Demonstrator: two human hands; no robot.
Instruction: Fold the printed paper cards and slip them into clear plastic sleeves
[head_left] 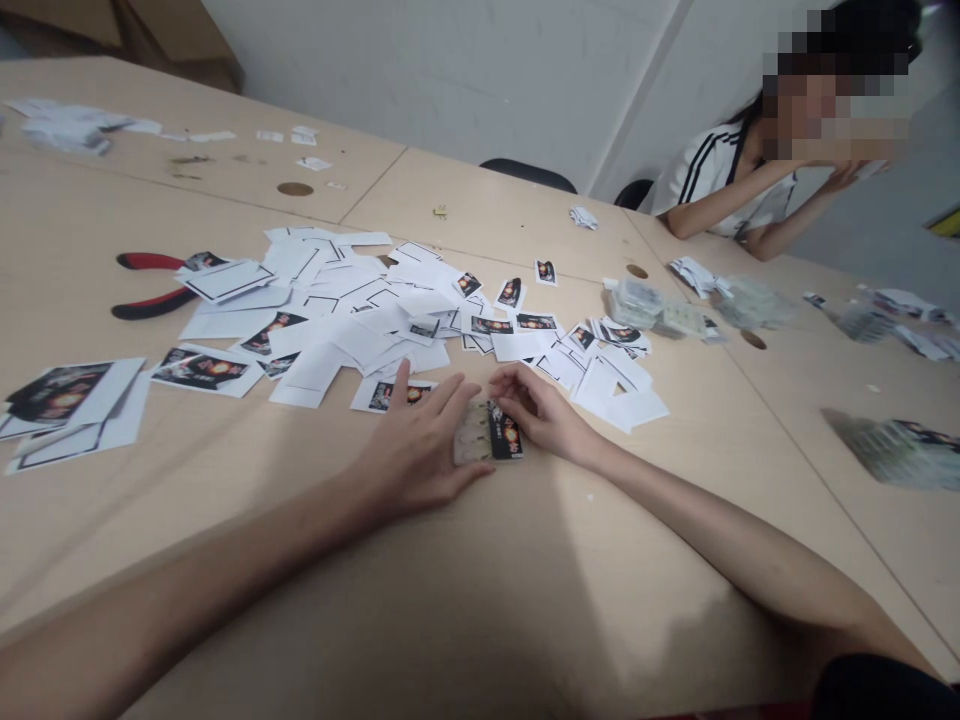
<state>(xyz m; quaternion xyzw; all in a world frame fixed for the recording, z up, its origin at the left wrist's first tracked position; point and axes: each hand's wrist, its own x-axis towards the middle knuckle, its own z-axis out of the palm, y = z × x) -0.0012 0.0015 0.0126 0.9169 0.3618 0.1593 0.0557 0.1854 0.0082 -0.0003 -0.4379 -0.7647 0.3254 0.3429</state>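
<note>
One pack [508, 440] between left hand [420, 440] and right hand [551, 412] — flat on the table [480, 580], just nearer than the slips [307, 372].
Left fingers spread around the left end, thumb at the near edge; right fingers curled at the dark label on the right, pinch or mere touch impossible to tell. Likeliest trouble: a skewed label from uneven pressure, or slips dragged by the left fingertips. Pliers [150, 261] far left, well apart — more room for moving near than far.
</note>
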